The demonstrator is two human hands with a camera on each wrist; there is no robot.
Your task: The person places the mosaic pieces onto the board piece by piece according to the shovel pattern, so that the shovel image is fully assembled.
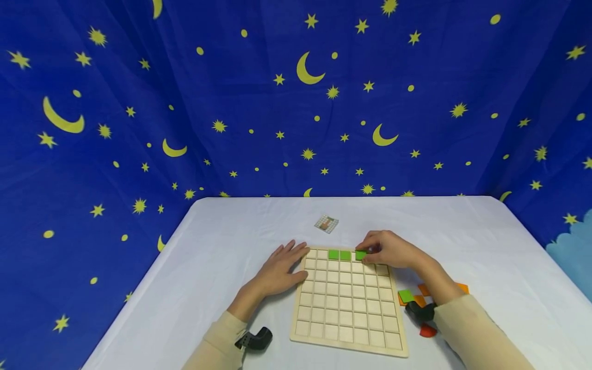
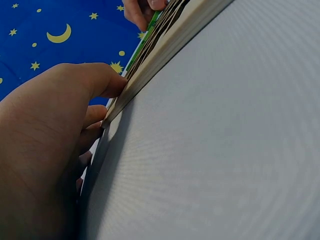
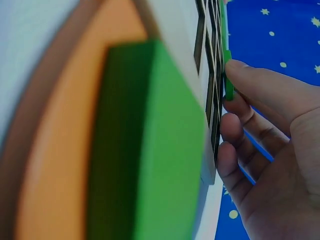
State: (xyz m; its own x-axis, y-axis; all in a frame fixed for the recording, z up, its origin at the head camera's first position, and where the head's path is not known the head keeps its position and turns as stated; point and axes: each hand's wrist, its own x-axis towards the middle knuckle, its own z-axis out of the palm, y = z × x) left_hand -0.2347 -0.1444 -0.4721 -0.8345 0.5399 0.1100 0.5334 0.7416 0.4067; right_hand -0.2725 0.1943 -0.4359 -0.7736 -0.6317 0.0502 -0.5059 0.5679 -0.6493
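Observation:
A wooden grid board (image 1: 344, 303) lies on the white table, its cells framed by raised strips. Two green square tiles (image 1: 339, 255) sit side by side in its far row. My right hand (image 1: 390, 249) pinches another green tile (image 3: 229, 75) between thumb and forefinger, over that same row a little to their right. With fingers spread, my left hand (image 1: 279, 270) rests against the board's left edge; in the left wrist view its thumb (image 2: 107, 82) touches the rim. Whether the pinched tile is seated in a cell I cannot tell.
Right of the board, partly beneath the right forearm, lie several orange tiles (image 1: 461, 288), a loose green tile (image 1: 406, 296) and a red piece (image 1: 427, 331). A small card (image 1: 327, 223) with a printed grid picture lies beyond the board. Blue star-patterned cloth (image 1: 342, 113) hangs behind the table.

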